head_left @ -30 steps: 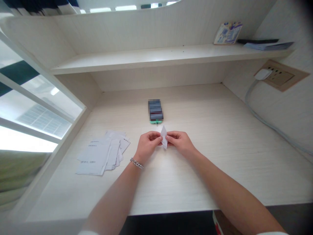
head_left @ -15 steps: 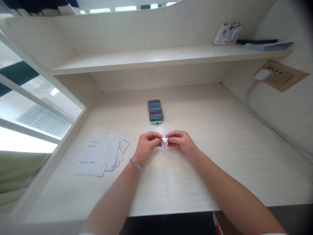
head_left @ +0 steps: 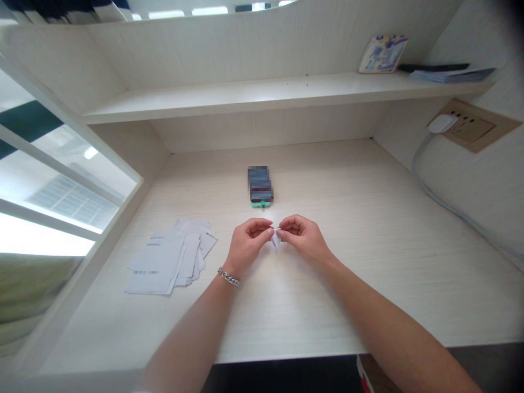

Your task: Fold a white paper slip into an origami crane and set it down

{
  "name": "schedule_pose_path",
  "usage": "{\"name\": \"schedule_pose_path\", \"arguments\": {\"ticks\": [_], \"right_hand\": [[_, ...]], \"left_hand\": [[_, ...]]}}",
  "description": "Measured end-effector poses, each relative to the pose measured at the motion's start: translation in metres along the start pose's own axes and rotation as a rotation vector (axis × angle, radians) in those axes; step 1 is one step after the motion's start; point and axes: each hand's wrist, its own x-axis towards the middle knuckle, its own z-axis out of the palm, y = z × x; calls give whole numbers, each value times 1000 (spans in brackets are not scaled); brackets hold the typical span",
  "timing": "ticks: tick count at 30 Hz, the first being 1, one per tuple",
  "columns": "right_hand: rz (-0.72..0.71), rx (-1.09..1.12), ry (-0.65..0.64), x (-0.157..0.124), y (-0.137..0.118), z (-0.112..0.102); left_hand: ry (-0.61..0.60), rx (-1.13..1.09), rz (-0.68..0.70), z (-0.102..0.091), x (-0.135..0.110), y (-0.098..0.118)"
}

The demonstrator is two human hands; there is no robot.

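Observation:
Between my two hands is a small piece of folded white paper (head_left: 275, 239), pinched from both sides just above the desk. My left hand (head_left: 250, 243), with a silver chain bracelet (head_left: 228, 277) at its wrist, grips the paper's left side between thumb and fingers. On the right side, my right hand (head_left: 303, 240) pinches it the same way, thumb in front. The fingertips cover much of the paper, so its full shape is hidden. Beyond the hands lies a phone (head_left: 261, 186) with a blurred screen and a green lower edge.
A loose pile of white paper sheets (head_left: 158, 262) with printed lines lies left of my hands. A shelf (head_left: 229, 102) runs across the back, holding a patterned packet (head_left: 382, 54) and some booklets (head_left: 452, 75). A white charger (head_left: 442, 124) with its cable sits in the right wall socket.
My thumbs have shifted inward over the folded paper, and less of its top face shows now. My right hand has curled a little more. The phone and the pile stay put.

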Motion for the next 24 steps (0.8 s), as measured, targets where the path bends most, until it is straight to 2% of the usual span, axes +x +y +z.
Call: {"name": "schedule_pose_path", "arguments": {"ticks": [8, 24], "right_hand": [[-80, -75, 7, -3, -3, 1], [-23, -159, -20, -2, -2, 0]], "left_hand": [[57, 43, 73, 2, -2, -1], [84, 53, 55, 6, -5, 0]]}}
